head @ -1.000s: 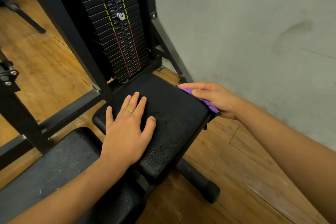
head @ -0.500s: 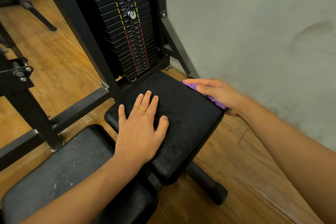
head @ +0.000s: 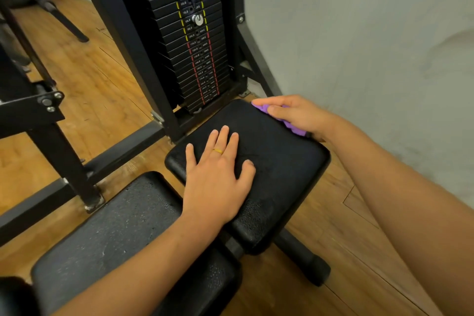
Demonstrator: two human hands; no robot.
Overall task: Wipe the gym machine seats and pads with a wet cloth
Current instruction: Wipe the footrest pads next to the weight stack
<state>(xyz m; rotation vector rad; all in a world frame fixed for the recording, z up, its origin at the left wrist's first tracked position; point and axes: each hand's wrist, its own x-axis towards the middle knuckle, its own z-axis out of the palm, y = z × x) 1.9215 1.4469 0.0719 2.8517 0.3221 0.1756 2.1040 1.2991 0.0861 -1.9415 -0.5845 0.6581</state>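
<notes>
At the centre of the head view, your left hand (head: 218,179) lies flat on the black seat pad (head: 282,169), fingers straight and slightly spread, holding nothing. A yellow ring (head: 218,151) sits on one finger. Toward the pad's upper right edge, your right hand (head: 295,115) grips the purple cloth (head: 295,129), thumb and fingers closed on it, and presses it against the pad's side nearest the wall (head: 372,33). At the lower left of the frame, a second black pad (head: 115,233) sits just beside the first, with your left forearm crossing over it. At the upper centre, the weight stack (head: 195,33) stands behind the seat pad. A wooden floor (head: 89,72) lies beneath everything.
</notes>
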